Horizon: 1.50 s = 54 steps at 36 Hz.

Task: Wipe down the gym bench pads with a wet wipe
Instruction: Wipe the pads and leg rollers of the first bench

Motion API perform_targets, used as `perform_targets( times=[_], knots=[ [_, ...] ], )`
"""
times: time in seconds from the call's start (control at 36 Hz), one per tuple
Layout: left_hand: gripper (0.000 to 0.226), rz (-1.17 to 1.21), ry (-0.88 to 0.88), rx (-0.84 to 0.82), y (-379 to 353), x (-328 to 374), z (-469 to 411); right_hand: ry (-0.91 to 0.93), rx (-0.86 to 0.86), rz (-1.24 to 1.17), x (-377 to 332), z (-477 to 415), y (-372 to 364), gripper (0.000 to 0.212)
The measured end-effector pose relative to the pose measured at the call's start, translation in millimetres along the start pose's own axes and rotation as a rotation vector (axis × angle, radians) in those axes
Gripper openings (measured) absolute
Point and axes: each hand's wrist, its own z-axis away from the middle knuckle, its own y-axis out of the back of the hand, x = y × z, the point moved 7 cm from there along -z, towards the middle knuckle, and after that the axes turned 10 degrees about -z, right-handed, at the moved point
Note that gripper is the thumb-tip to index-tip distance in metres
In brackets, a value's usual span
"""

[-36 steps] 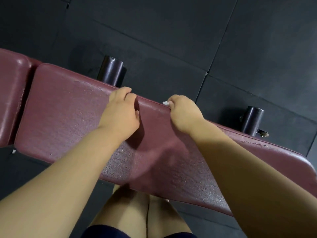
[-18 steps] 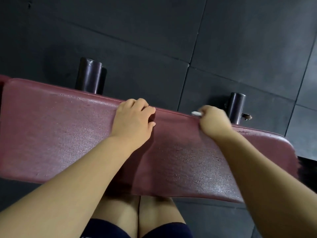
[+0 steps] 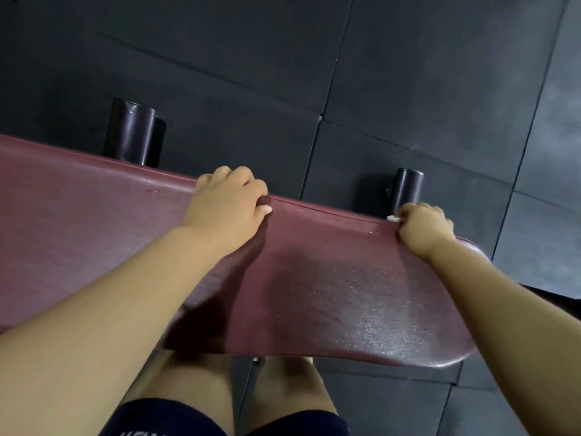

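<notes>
Pad (image 3: pixel 314 294): maroon, long, lying straight across the view; its right half glistens with fine wet speckle, so that stretch looks wiped; the left stretch is duller, and I can't tell whether it's been covered.
Wipe (image 3: pixel 393 218): just a small white corner peeping out at the pad's far edge, bunched in the right hand (image 3: pixel 424 229); the rest is hidden.
Right hand: up on the far rim near the rounded end; fingers (image 3: pixel 419 210) curled tight round the wipe, pinching it against the edge seam.
Left hand (image 3: pixel 229 206): mid-pad; fingers (image 3: pixel 242 179) close together and hooked over the far edge, thumb lying on top; bracing, I'd say.
Post (image 3: pixel 408 187): black, standing right behind the right hand; a fat post (image 3: pixel 133 133) sits further left.
Risk, wipe: so little cloth is out that knuckles may do the rubbing and the seam gets skipped; wadded that small, it could slip free and drop to the floor (image 3: pixel 408 73) behind.
Risk, end: the right hand is close to the tip; run on and it slides off the curve or knocks the post.
Risk, brace: a wet surface is slick; the left hand could skid if weight goes on it.
Risk, cover: stop here and the dull left stretch may be missed.
</notes>
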Motion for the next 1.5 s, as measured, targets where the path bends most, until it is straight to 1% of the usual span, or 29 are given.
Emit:
perform_targets(
  times=[0.06, 0.08, 0.11, 0.17, 0.22, 0.28, 0.36, 0.39, 0.44, 0.53, 0.58, 0.64, 0.72, 0.78, 0.83, 0.89, 0.94, 0.97, 1.0, 1.06, 1.14, 1.17, 1.22, 1.28, 1.33, 1.42, 1.5],
  knots=[
    [0.029, 0.044, -0.029, -0.012, -5, 24, -2, -0.049, 0.003, -0.043, 15, -4, 2, 0.040],
    [0.030, 0.066, -0.043, -0.006, -6, 37, -2, -0.031, 0.011, -0.077, 14, -4, 2, 0.040],
    [0.030, 0.089, -0.054, 0.008, -7, 50, -2, 0.031, 0.015, -0.120, 5, -4, -1, 0.041],
    [0.030, 0.135, -0.073, 0.044, -9, 78, -2, 0.247, 0.016, -0.194, -25, 1, -9, 0.041],
    [0.029, 0.168, -0.085, 0.061, -12, 105, -2, 0.421, 0.010, -0.203, -49, 9, -18, 0.038],
    [0.029, 0.158, -0.097, 0.071, -18, 125, 0, 0.489, -0.009, -0.224, -52, 12, -21, 0.038],
    [0.029, 0.108, -0.062, 0.100, -27, 136, 2, 0.586, -0.009, -0.225, -26, 13, -12, 0.041],
    [0.028, 0.103, -0.040, 0.111, -28, 136, 2, 0.585, -0.002, -0.217, -10, 10, -7, 0.042],
    [0.025, 0.093, -0.011, 0.141, -28, 138, 3, 0.499, 0.024, -0.152, 32, 1, 2, 0.041],
    [0.022, 0.044, 0.029, 0.151, -26, 143, 2, 0.250, 0.039, -0.021, 103, -13, 12, 0.040],
    [0.026, 0.007, 0.061, 0.132, -25, 149, -1, 0.105, 0.012, -0.067, 136, -19, 16, 0.040],
    [0.031, -0.013, 0.095, 0.091, -26, 156, -5, 0.032, -0.003, -0.120, 149, -22, 15, 0.036],
    [0.032, 0.027, 0.101, 0.065, -28, 175, -11, 0.047, 0.047, -0.121, 134, -23, 13, 0.038],
    [0.031, 0.088, 0.040, 0.078, -29, 194, -15, 0.153, 0.068, -0.160, 110, -21, 11, 0.041],
    [0.033, 0.097, -0.051, 0.076, -32, 217, -18, 0.307, 0.049, -0.249, 83, -17, 8, 0.045],
    [0.037, 0.094, -0.118, 0.052, -37, 235, -20, 0.450, 0.013, -0.286, 66, -12, 6, 0.044],
    [0.038, 0.099, -0.128, 0.045, -41, 243, -20, 0.535, -0.024, -0.292, 66, -9, 4, 0.044],
    [0.037, 0.102, -0.117, 0.051, -42, 244, -20, 0.543, -0.038, -0.295, 74, -9, 4, 0.047],
    [0.036, 0.107, -0.100, 0.057, -43, 244, -20, 0.529, -0.033, -0.286, 86, -9, 6, 0.049],
    [0.033, 0.110, -0.072, 0.050, -44, 243, -21, 0.415, -0.010, -0.235, 119, -15, 12, 0.049],
    [0.032, 0.079, -0.069, 0.026, -44, 245, -24, 0.109, -0.048, -0.159, 184, -24, 10, 0.041],
    [0.032, 0.062, -0.068, 0.029, -43, 246, -25, 0.021, -0.083, -0.185, 204, -23, 7, 0.037],
    [0.032, 0.039, -0.056, 0.035, -43, 251, -27, -0.083, -0.126, -0.352, 231, -16, -3, 0.035],
    [0.032, 0.045, -0.061, 0.047, -44, 261, -29, -0.098, -0.101, -0.531, 241, -7, -11, 0.043],
    [0.037, 0.041, -0.140, 0.066, -45, 280, -29, -0.072, -0.030, -0.612, 239, 0, -11, 0.048],
    [0.049, 0.026, -0.279, 0.076, -51, 313, -26, -0.032, 0.057, -0.769, 226, 2, -5, 0.041],
    [0.055, -0.003, -0.347, 0.078, -58, 336, -23, 0.023, 0.037, -0.814, 215, -7, -5, 0.038]
  ],
)
